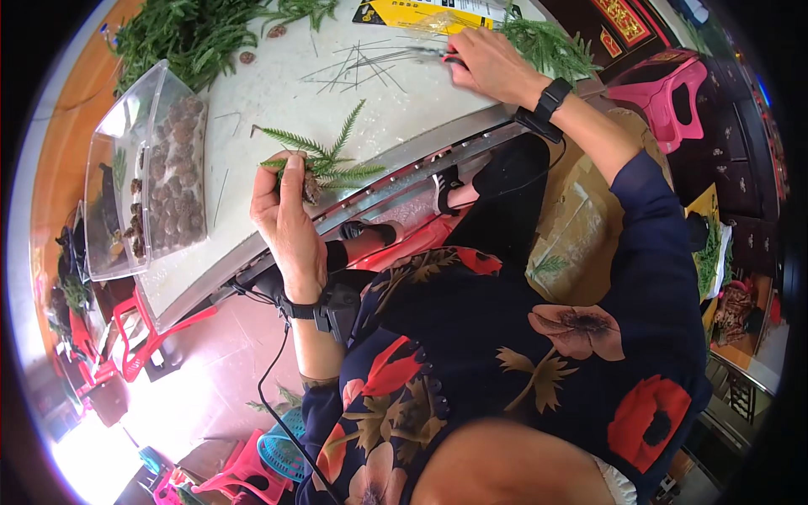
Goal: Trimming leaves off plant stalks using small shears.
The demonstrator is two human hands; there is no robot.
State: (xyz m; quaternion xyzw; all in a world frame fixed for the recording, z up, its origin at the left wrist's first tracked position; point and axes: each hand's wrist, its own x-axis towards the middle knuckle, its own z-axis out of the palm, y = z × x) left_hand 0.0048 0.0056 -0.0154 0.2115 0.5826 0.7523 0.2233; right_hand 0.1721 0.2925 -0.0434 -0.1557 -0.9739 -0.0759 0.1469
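Observation:
My left hand (289, 220) pinches a green artificial pine sprig (324, 151) between thumb and fingers, above the table's near edge. A brown pine cone (312, 188) hangs at the base of the sprig, partly behind my thumb. At the far right of the table, my right hand (492, 66) is closed round pliers with red and black handles (454, 60). Their blurred metal end points left, over a loose pile of thin dark wires (358, 69). Whether the jaws grip a wire is too small to tell.
A clear plastic box (151, 177) of pine cones stands on the table (261, 97) at left. Heaped green sprigs (181, 38) lie at the far left, more sprigs (551, 46) beyond my right hand. A yellow and black package (421, 14) lies at the back.

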